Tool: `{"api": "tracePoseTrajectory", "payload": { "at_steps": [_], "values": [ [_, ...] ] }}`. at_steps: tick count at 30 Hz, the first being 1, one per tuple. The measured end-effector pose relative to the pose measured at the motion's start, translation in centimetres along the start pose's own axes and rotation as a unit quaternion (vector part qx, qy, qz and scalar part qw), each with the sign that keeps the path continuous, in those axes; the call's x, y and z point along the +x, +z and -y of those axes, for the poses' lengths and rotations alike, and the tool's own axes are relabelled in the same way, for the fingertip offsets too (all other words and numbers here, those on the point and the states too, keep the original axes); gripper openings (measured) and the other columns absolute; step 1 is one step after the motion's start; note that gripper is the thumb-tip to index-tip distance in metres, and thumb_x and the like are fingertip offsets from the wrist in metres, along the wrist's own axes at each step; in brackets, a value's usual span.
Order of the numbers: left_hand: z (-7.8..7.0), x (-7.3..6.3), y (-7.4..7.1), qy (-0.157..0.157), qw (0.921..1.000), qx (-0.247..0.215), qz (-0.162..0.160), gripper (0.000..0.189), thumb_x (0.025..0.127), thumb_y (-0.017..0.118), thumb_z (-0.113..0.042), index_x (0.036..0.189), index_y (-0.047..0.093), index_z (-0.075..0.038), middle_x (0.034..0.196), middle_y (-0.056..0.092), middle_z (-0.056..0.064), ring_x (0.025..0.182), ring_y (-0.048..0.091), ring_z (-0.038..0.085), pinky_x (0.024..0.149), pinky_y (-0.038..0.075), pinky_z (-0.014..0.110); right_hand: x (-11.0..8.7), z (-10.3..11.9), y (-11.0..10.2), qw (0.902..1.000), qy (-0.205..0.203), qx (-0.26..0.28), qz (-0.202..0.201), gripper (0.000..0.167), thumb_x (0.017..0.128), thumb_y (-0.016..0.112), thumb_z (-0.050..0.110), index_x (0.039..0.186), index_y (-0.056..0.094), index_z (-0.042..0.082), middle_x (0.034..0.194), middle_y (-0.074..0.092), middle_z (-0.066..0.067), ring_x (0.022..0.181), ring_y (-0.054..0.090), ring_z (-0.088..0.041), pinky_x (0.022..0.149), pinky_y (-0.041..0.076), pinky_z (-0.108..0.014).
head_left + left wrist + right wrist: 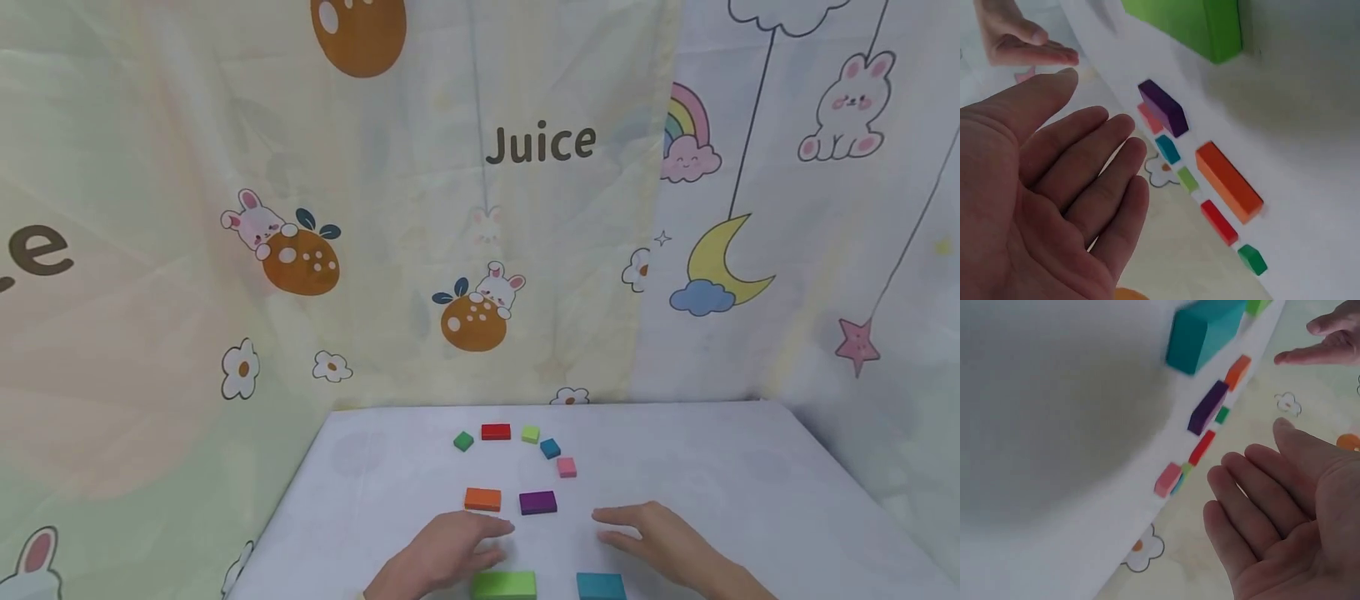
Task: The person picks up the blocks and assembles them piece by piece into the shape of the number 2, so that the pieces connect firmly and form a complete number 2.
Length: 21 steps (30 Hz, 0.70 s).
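Part of a long lime-green rectangular block (504, 586), beside the left hand (457, 550), and of a teal rectangular block (601, 587), near the right hand (660, 542), is cut off at the bottom of the head view. Both hands are empty, fingers loosely extended and gripping nothing. Just beyond the left hand lies an orange rectangular block (482, 499); a purple rectangular block (537, 502) lies between the hands, farther out. In the right wrist view, a small blue block (550, 448) is mostly hidden behind a small pink block (566, 467). These two join small yellow-green (531, 434), red rectangular (496, 432) and small green (463, 442) blocks in a far curve. White tabletop (360, 508) meets pale fabric walls (405, 208) printed with rabbits, flowers and "Juice"; lettering at far left is cut off.
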<state>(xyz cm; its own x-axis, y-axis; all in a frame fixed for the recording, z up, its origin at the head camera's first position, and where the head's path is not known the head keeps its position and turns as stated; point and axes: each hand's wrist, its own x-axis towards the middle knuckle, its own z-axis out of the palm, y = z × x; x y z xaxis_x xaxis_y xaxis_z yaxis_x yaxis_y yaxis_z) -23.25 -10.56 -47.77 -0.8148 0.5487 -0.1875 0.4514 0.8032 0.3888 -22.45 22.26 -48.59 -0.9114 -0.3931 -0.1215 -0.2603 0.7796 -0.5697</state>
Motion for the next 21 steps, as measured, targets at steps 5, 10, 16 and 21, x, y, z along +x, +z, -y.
{"api": "tracePoseTrajectory", "payload": {
  "at_steps": [5, 10, 16, 21],
  "values": [
    [-1.3, -0.5, 2.1, -0.018, 0.9992, -0.033, 0.016, 0.029, 0.092, 0.071, -0.034, 0.122, 0.072, -0.036, 0.109, 0.071, -0.024, 0.098, 0.064, -0.005, 0.089, 0.058, 0.029, -1.1, 0.6, 2.0, 0.9974, 0.043, 0.030, 0.049, 0.044, 0.091, 0.069, 0.045, 0.125, 0.073, 0.017, 0.119, 0.075, 0.002, 0.114, 0.068, -0.029, 0.091, 0.056, -0.054],
    [-1.7, -0.6, 3.5, 0.008, 0.9996, 0.026, 0.009, 0.031, 0.092, 0.072, -0.036, 0.122, 0.072, -0.034, 0.107, 0.072, -0.023, 0.093, 0.064, -0.005, 0.088, 0.057, 0.025, -1.5, 0.8, 3.7, 0.9982, 0.002, -0.016, 0.059, 0.043, 0.092, 0.068, 0.046, 0.122, 0.073, 0.016, 0.116, 0.076, 0.004, 0.109, 0.071, -0.018, 0.091, 0.058, -0.047],
    [-2.1, -0.6, 4.4, 0.027, 0.9979, 0.058, 0.012, 0.033, 0.091, 0.074, -0.034, 0.124, 0.071, -0.030, 0.105, 0.073, -0.021, 0.089, 0.062, -0.005, 0.088, 0.057, 0.023, -1.4, 1.0, 5.2, 0.9965, 0.031, -0.030, 0.071, 0.041, 0.091, 0.069, 0.043, 0.121, 0.074, 0.016, 0.112, 0.076, 0.004, 0.102, 0.070, -0.016, 0.092, 0.057, -0.045],
    [-2.3, -0.5, 4.8, 0.027, 0.9966, 0.077, 0.015, 0.033, 0.091, 0.074, -0.028, 0.123, 0.072, -0.028, 0.104, 0.074, -0.019, 0.085, 0.061, -0.003, 0.088, 0.057, 0.023, -1.4, 1.0, 5.3, 0.9971, 0.018, -0.040, 0.063, 0.040, 0.092, 0.068, 0.042, 0.121, 0.074, 0.015, 0.112, 0.076, 0.004, 0.103, 0.070, -0.016, 0.091, 0.058, -0.044]
  ]
}}
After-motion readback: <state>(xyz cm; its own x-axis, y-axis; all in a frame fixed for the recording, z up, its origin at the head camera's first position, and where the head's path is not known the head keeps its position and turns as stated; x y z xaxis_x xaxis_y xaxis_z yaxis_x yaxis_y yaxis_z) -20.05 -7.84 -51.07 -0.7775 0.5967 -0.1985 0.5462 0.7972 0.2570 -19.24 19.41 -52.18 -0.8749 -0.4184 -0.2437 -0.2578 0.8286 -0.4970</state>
